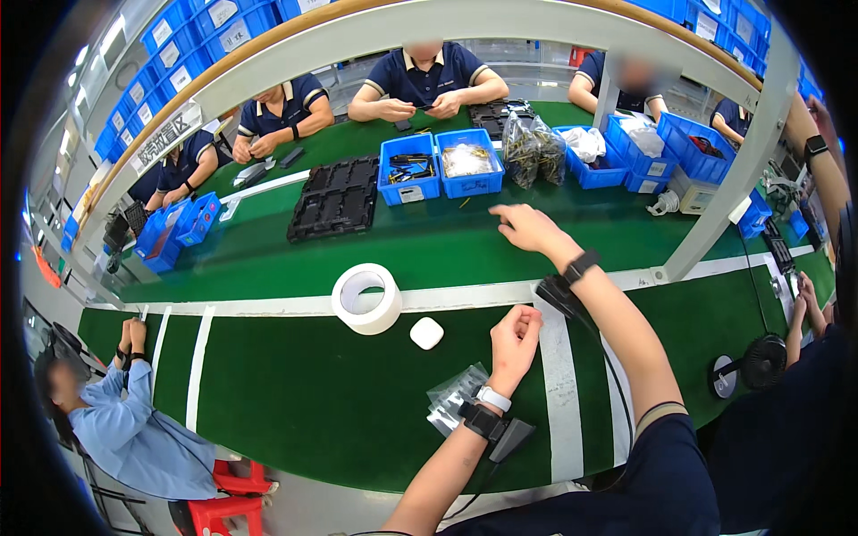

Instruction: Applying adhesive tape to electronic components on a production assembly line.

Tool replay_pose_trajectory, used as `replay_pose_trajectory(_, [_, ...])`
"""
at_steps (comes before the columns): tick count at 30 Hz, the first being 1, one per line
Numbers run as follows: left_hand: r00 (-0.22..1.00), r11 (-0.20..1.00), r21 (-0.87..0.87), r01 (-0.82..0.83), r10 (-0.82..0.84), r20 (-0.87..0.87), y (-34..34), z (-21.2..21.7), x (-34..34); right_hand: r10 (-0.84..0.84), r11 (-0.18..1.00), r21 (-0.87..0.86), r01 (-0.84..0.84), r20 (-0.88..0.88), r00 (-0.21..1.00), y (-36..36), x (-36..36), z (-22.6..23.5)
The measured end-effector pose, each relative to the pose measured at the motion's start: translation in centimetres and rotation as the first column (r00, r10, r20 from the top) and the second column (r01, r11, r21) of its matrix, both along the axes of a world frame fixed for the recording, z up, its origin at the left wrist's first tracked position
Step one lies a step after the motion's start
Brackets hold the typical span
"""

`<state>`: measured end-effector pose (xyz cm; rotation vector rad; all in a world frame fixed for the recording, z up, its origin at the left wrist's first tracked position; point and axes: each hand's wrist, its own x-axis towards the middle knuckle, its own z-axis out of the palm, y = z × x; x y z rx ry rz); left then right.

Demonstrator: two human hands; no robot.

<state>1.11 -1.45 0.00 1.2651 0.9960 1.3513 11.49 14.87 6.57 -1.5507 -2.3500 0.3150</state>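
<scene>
1. So the right hand [534,234] is hovering out over the far green surface [420,259], index finger pointing forward and the others bending loosely. It's pinching nothing that I'm seeing.

2. The left hand [516,344] is staying out of that: it's hanging over the near green surface [313,375], fingers curling in with the thumb close by. Can't tell if anything's hiding inside.

3. The tiny yellowish piece [465,203] is lying just past the right index fingertip, apart from it. Right behind, a blue bin [472,186] is holding whitish, see-through stuff, and another blue bin [429,189] next to it is holding yellow-and-black parts. Two clear bags of parts [534,156] are standing to the right.

4. Nearer in, a white tape roll [389,313] is sitting by a white rounded-square thing [427,333], while some flat clear bags [451,393] are lying beside the left wrist.

5. My read: the step in hand is looking like a reach or a point toward the bins, no grip happening yet. If it's a pick-up, the next move is calling for lining up thumb and index over something small. If it's just pointing, no grip is needed.
</scene>
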Motion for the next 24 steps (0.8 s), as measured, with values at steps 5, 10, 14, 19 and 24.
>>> replay_pose_trajectory(5, [0.998,0.998,-0.026,0.052,-0.051,0.027,0.0,-0.2,-0.1,0.093,0.992,0.097,-0.086,-0.067,0.993,-10.0,4.8,2.2])
replay_pose_trajectory(10, [0.998,0.998,0.026,0.052,-0.051,-0.035,0.0,-0.4,-0.2,-0.056,0.998,0.015,0.060,-0.208,0.977,-17.9,8.7,-0.2])
replay_pose_trajectory(14, [0.990,0.996,0.047,0.074,-0.067,-0.127,0.2,-0.6,-0.2,-0.110,0.944,0.279,0.174,-0.230,0.967,-17.9,10.0,-4.1])
replay_pose_trajectory(19, [0.979,0.989,0.125,0.085,-0.060,-0.195,0.0,-0.8,-0.1,-0.179,0.953,0.221,0.209,-0.146,0.973,-18.2,10.7,-5.7])
replay_pose_trajectory(24, [0.973,0.987,0.113,0.116,-0.090,-0.213,-0.2,-0.6,-0.1,-0.152,0.894,0.409,0.181,-0.102,0.983,-19.0,9.7,-4.8])
